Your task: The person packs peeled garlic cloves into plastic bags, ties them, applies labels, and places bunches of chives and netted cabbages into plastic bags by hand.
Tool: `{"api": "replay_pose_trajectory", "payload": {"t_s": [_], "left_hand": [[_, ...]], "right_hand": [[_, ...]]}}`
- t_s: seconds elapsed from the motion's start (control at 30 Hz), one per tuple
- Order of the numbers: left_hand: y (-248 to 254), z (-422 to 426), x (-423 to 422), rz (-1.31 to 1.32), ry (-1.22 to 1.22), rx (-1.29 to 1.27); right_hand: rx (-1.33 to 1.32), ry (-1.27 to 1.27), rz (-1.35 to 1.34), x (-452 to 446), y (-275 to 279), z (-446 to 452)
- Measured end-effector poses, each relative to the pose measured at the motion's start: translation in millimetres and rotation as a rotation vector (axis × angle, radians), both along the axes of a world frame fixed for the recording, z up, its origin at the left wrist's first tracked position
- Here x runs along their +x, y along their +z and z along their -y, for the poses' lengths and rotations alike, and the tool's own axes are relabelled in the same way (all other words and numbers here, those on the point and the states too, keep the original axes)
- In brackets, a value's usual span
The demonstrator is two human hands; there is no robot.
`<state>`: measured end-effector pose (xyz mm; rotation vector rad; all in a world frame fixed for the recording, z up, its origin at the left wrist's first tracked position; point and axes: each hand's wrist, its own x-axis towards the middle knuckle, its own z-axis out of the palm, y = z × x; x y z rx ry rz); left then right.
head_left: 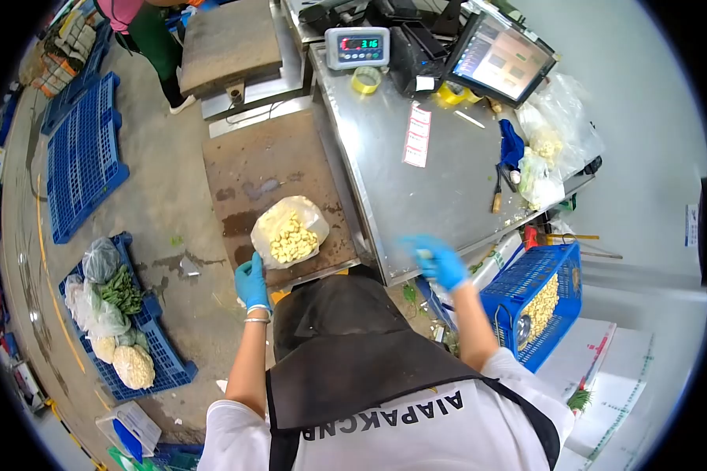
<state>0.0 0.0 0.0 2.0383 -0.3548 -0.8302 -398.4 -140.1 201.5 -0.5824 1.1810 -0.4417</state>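
Note:
An open clear plastic bag with peeled garlic cloves in it rests on the brown scale platform. My left hand, in a blue glove, is closed on the bag's near left edge. My right hand, also blue-gloved, is over the near edge of the steel table, apart from the bag. Motion smears its fingers; a small pale spot shows at them, too blurred to name. To the right, a blue crate holds many more cloves and a round metal scoop or bowl.
A scale display reads 316, decimal point unclear. Tape rolls, a label strip, a monitor and plastic bags are on the table. Bagged vegetables sit on a blue pallet at left. Another person stands behind.

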Motion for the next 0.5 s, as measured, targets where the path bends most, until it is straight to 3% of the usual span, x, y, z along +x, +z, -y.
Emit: {"api": "replay_pose_trajectory", "payload": {"t_s": [0.03, 0.07, 0.17, 0.23, 0.3, 0.33, 0.37, 0.4, 0.43, 0.47, 0.5], "left_hand": [[-13.2, 0.3, 6.3, 0.027, -0.007, 0.028], [-20.6, 3.4, 8.1, 0.056, -0.012, 0.058], [23.7, 9.2, -11.5, 0.196, 0.039, 0.134], [45.0, 22.0, -26.4, 0.265, -0.011, 0.257], [46.9, 30.3, -33.7, 0.34, -0.071, 0.374], [36.2, 36.4, -29.1, 0.257, -0.181, 0.496], [8.9, 40.3, -26.8, -0.023, -0.097, 0.272], [-24.9, 41.9, -23.8, -0.295, -0.022, 0.044], [-15.7, 51.7, -23.0, -0.56, 0.043, -0.188], [-7.4, 63.7, -25.5, -0.651, 0.137, -0.327], [22.9, 75.2, -29.5, -0.643, 0.197, -0.245]], "right_hand": [[-0.122, -0.137, -0.052, -56.9, -0.6, 1.7], [-0.317, -0.155, -0.311, -105.7, 9.9, 2.5], [-0.464, -0.582, -0.814, -279.9, 30.8, -30.6], [-0.515, -0.48, -1.536, -375.2, 34.2, -56.5], [-0.365, -0.033, -2.146, -432.3, 25.0, -82.5], [-0.336, -0.028, -2.223, -410.6, 39.0, -76.4], [-0.309, -0.025, -2.295, -376.9, 58.6, -66.8], [-0.487, -0.063, -2.371, -378.4, 48.2, -54.7], [-0.569, -0.06, -2.114, -365.3, 55.1, -34.8], [-0.824, -0.155, -1.859, -367.9, 26.3, -17.8], [-1.057, -0.246, -1.586, -365.7, 2.6, 2.1]]}}
